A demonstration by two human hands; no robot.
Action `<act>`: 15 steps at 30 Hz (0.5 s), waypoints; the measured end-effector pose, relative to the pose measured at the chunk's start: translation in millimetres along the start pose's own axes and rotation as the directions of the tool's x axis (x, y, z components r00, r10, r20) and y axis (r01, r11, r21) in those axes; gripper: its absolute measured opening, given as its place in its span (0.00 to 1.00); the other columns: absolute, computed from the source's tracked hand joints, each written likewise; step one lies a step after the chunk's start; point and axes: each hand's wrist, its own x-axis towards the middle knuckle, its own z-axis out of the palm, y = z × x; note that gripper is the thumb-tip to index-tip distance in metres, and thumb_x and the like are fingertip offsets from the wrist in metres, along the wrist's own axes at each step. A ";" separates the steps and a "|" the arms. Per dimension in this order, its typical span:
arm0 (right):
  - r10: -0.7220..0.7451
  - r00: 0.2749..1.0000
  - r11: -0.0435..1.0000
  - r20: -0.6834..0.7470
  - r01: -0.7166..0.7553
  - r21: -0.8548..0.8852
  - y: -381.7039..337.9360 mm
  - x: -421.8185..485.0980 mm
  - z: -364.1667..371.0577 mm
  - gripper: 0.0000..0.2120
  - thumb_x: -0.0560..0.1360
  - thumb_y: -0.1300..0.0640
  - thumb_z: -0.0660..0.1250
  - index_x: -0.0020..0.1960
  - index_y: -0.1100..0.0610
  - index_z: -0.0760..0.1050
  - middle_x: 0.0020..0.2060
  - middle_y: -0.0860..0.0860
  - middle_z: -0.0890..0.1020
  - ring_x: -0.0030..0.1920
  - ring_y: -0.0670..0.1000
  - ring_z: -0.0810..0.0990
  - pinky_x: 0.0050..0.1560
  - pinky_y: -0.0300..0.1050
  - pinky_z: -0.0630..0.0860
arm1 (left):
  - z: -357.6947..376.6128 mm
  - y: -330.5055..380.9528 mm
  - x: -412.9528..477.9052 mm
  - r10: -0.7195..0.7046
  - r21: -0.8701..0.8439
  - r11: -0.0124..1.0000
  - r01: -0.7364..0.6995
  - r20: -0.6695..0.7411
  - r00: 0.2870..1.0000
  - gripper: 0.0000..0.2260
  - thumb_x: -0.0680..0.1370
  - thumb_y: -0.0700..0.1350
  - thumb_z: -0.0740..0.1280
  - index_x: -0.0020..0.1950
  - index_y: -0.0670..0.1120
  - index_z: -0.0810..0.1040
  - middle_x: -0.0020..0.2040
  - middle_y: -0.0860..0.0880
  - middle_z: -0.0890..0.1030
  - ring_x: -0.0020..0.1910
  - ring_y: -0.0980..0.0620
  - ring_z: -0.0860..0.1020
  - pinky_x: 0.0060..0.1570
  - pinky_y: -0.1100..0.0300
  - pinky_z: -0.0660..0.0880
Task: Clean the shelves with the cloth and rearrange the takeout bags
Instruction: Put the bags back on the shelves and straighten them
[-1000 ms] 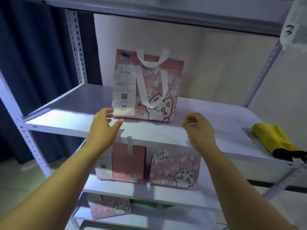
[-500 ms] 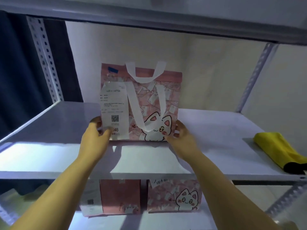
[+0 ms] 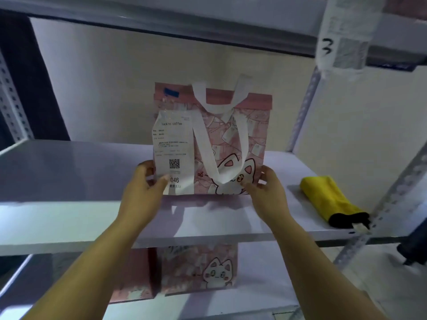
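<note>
1. Both bare forearms reach forward and upward from the bottom of the view, converging on the middle tier of a white metal shelf unit (image 3: 69,181).
2. The left hand (image 3: 141,188) grips the lower left corner of an upright pink takeout bag printed with a cartoon cat and fitted with white strap handles (image 3: 231,139). Its thumb lies across the front and its fingers curl round the side.
3. That thumb presses on a long white printed receipt (image 3: 173,148) stuck to the bag's left front, just beside the number 046.
4. The right hand (image 3: 269,190) pinches the lower right corner, thumb on the front near the cat's face, fingers wrapped behind.
5. The bag stands near the centre of the shelf, base at the shelf surface. Whether its weight rests there cannot be told.
6. A rolled yellow cloth with a black end (image 3: 323,197) lies at the shelf's right end, well apart from the bag, its black end near the front post.
7. On the tier below stand a second pink cat-print bag (image 3: 203,269) and, just beside it, a plain pink bag (image 3: 136,273).
</note>
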 end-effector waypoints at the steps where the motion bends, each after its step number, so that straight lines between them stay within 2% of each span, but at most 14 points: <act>1: 0.008 1.000 1.000 0.002 -0.008 -0.010 3.5 0.2 -11.6 0.15 0.72 0.57 0.68 0.55 0.46 0.67 0.48 0.43 0.78 0.51 0.51 0.79 0.50 0.48 0.77 | 9.3 4.5 -5.1 -0.005 -0.008 1.000 0.005 0.015 1.000 0.14 0.77 0.51 0.64 0.62 0.56 0.68 0.54 0.58 0.75 0.49 0.54 0.76 0.39 0.61 0.71; 4: 0.023 1.000 1.000 -0.002 -0.023 -0.018 14.4 0.5 -44.0 0.16 0.72 0.57 0.68 0.57 0.47 0.69 0.49 0.44 0.79 0.51 0.51 0.80 0.53 0.51 0.77 | 36.7 17.1 -20.2 -0.012 -0.030 0.999 0.014 0.062 0.998 0.11 0.78 0.50 0.63 0.60 0.57 0.68 0.51 0.60 0.75 0.47 0.58 0.75 0.35 0.67 0.69; 9: 0.007 1.000 0.999 -0.018 -0.007 -0.037 31.6 -0.6 -87.0 0.16 0.72 0.58 0.69 0.59 0.53 0.73 0.47 0.44 0.81 0.49 0.47 0.80 0.47 0.42 0.77 | 74.6 35.6 -42.1 0.009 -0.028 1.000 -0.007 0.074 0.997 0.11 0.78 0.48 0.64 0.58 0.57 0.68 0.47 0.65 0.73 0.44 0.67 0.73 0.34 0.70 0.66; 12: 0.012 1.000 0.999 -0.006 -0.012 -0.049 42.2 -0.3 -104.5 0.15 0.72 0.58 0.70 0.57 0.52 0.73 0.47 0.44 0.81 0.49 0.46 0.79 0.40 0.34 0.72 | 93.1 42.1 -51.0 0.026 -0.022 0.999 -0.025 0.069 0.997 0.12 0.78 0.46 0.64 0.60 0.56 0.70 0.51 0.60 0.75 0.44 0.65 0.74 0.32 0.72 0.68; 13: 0.020 1.000 0.999 0.000 -0.020 -0.048 44.8 -0.1 -108.6 0.15 0.72 0.57 0.70 0.57 0.51 0.72 0.48 0.44 0.81 0.49 0.46 0.79 0.40 0.34 0.72 | 98.0 43.6 -52.8 0.041 -0.015 0.999 -0.040 0.071 0.997 0.13 0.78 0.44 0.64 0.61 0.55 0.71 0.53 0.58 0.75 0.45 0.64 0.75 0.31 0.73 0.69; 15: 0.041 0.999 0.999 0.031 -0.040 -0.036 50.5 0.8 -115.7 0.16 0.72 0.58 0.70 0.58 0.52 0.72 0.50 0.46 0.81 0.51 0.47 0.79 0.47 0.39 0.75 | 105.5 45.9 -55.6 0.063 -0.002 0.998 -0.063 0.072 0.995 0.15 0.78 0.42 0.64 0.63 0.54 0.71 0.57 0.55 0.76 0.46 0.60 0.78 0.32 0.72 0.72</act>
